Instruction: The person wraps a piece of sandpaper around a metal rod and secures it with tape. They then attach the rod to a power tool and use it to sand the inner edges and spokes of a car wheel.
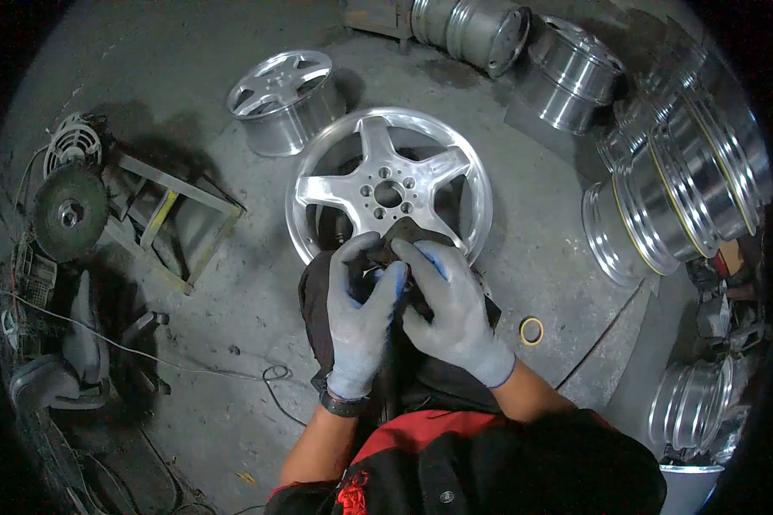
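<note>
A polished five-spoke alloy wheel (392, 183) lies face up on the concrete floor in front of me. Both my hands wear grey gloves with blue fingertips. My left hand (359, 313) and my right hand (452, 311) meet at the wheel's near rim, both gripping a dark cloth (401, 237) that is bunched between the fingers and presses on the rim. More dark fabric hangs below my hands, over my lap.
A second five-spoke wheel (282, 96) lies behind on the left. Several bare rims (678, 184) stack at the right and back. A grinder with a round disc (69, 210) and a metal frame (167, 219) sit left, with cables (189, 367). A yellow ring (532, 330) lies right.
</note>
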A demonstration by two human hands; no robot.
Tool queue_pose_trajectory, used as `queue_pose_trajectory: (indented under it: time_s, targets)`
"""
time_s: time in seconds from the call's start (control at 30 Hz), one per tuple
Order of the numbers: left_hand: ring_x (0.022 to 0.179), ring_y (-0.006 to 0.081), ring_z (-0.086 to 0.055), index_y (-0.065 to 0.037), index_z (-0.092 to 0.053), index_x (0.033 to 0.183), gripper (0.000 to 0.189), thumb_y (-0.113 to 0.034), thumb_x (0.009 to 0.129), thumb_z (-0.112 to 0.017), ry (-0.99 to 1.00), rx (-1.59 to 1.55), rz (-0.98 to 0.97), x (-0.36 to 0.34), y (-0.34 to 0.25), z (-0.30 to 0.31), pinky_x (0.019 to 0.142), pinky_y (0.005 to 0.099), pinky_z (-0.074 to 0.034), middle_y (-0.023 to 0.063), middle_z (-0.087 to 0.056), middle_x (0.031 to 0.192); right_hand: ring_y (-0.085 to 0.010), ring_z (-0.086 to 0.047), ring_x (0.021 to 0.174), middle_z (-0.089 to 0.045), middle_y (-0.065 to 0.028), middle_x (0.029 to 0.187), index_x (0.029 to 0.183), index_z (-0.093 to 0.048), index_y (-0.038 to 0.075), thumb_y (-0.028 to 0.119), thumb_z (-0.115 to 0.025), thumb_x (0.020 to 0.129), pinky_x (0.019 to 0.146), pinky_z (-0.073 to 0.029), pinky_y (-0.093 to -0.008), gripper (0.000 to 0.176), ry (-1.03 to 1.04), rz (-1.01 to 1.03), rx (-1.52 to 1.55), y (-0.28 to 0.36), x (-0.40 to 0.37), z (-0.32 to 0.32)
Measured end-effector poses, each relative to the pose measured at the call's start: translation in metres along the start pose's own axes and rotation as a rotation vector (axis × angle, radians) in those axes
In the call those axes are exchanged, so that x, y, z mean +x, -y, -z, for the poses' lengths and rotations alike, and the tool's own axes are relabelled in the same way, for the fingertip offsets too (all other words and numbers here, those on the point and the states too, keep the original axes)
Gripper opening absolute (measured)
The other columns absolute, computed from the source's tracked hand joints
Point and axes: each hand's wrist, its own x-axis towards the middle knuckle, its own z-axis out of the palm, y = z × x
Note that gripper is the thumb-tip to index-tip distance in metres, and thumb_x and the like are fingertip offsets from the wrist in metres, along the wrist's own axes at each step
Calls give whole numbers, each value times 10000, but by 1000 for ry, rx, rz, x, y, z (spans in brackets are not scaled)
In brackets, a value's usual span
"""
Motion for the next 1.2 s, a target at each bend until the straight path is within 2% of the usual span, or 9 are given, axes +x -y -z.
queue_pose_trajectory:
  time_s: [0.07, 0.3, 0.4, 0.47, 0.53, 0.6, 0.9, 1.03, 1.2]
  targets:
    - [1110, 146, -596, 15, -548, 1361, 374, -85, 1011, -635, -16, -2, -4, 1, -2, -2, 973, 291, -490, 96, -620, 1230, -422, -576, 1095, -577, -228, 1231, 1428, -549, -3, 149, -755, 790, 987, -486, -499, 687, 47, 26, -111, 0, -2, -2]
    - [1226, 179, -584, -9, -540, 1392, 392, -72, 1013, -616, -85, 19, -51, 0, 1, 1, 1050, 318, -455, 111, -618, 1327, -411, -575, 1075, -585, -230, 1216, 1376, -594, -34, 143, -719, 894, 988, -471, -483, 528, 6, 95, -53, -4, 4, 9]
    - [1247, 186, -579, 7, -538, 1397, 387, -69, 1023, -599, -64, 6, -79, -5, -5, -4, 1084, 331, -435, 119, -617, 1345, -378, -586, 1066, -604, -210, 1206, 1317, -645, -18, 120, -726, 912, 969, -484, -449, 435, -208, 47, -45, -16, 7, 7]
    - [1252, 186, -578, 13, -535, 1401, 387, -73, 1028, -595, -61, 46, -98, -7, -3, -5, 1085, 333, -436, 121, -618, 1351, -336, -604, 1078, -618, -188, 1204, 1279, -671, 7, 103, -756, 895, 962, -497, -406, 404, -137, -285, 273, -14, 14, 13]
    - [1257, 186, -577, 19, -531, 1404, 387, -77, 1034, -592, -58, 87, -123, -6, -2, -5, 1086, 335, -437, 124, -618, 1357, -274, -622, 1111, -627, -159, 1210, 1263, -674, 21, 95, -760, 897, 967, -501, -372, 383, -165, -159, 203, -26, 15, 11]
    - [1216, 201, -593, 43, -548, 1376, 366, -79, 1035, -603, -97, 60, -138, -6, 0, -4, 1081, 334, -443, 142, -623, 1325, -233, -630, 1129, -638, -141, 1212, 1234, -676, 9, 88, -754, 906, 974, -502, -350, 346, -121, -281, 475, -25, 15, 12]
    - [1194, 182, -595, 32, -577, 1344, 322, -98, 1049, -588, 0, 61, -186, -6, 4, 3, 1056, 319, -447, 123, -641, 1302, -94, -629, 967, -692, -36, 1009, 1129, -705, -14, 15, -679, 962, 888, -507, -270, 171, -5, -543, 855, -42, 7, 14]
    - [1185, 178, -595, 27, -583, 1332, 306, -97, 1053, -578, 40, 18, -165, -4, 4, 7, 1049, 316, -451, 119, -640, 1303, -112, -635, 941, -696, -54, 1045, 1126, -698, -16, 78, -714, 964, 865, -514, -272, 187, -27, -499, 860, -45, 7, 16]
    - [1177, 185, -602, 27, -593, 1317, 294, -101, 1054, -577, 7, 15, -96, -4, 4, 9, 1047, 322, -456, 120, -646, 1292, -163, -680, 1011, -720, -117, 1089, 1148, -704, -6, 55, -702, 949, 911, -530, -307, 208, -69, -337, 473, -26, 7, 15]
